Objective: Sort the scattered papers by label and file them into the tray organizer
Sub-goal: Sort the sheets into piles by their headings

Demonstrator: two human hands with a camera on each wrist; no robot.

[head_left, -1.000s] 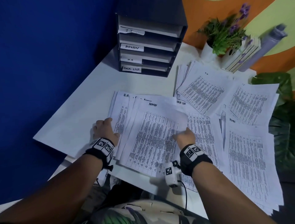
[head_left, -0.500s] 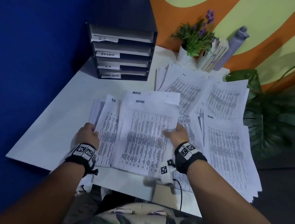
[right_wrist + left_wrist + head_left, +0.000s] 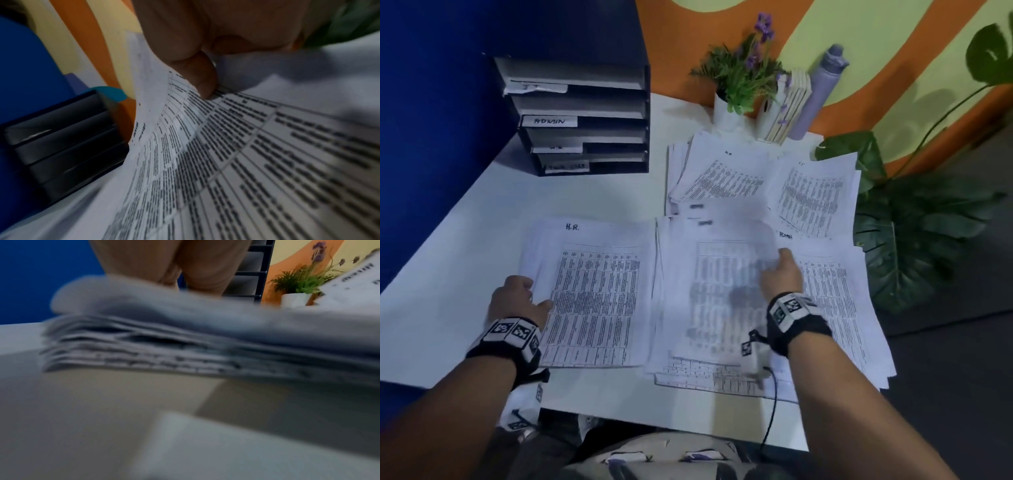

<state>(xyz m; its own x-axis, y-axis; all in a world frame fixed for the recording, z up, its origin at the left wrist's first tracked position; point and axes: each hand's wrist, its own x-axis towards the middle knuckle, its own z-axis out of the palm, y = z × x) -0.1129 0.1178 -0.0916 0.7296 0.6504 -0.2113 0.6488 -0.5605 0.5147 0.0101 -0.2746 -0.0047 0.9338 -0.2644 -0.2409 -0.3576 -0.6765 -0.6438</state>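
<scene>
Two bare hands work over printed sheets strewn across a white table. The left hand grips the near-left edge of a stack headed "H.R.", thumb on top and fingers curled over the edge; how they lie beneath cannot be told. The right hand pinches a blurred sheet between thumb and fingers, lifting it above the centre pile. More papers fan out to the right and far right. The black tray organizer, its slots labelled, stands at the far left, near a potted plant and a bottle.
</scene>
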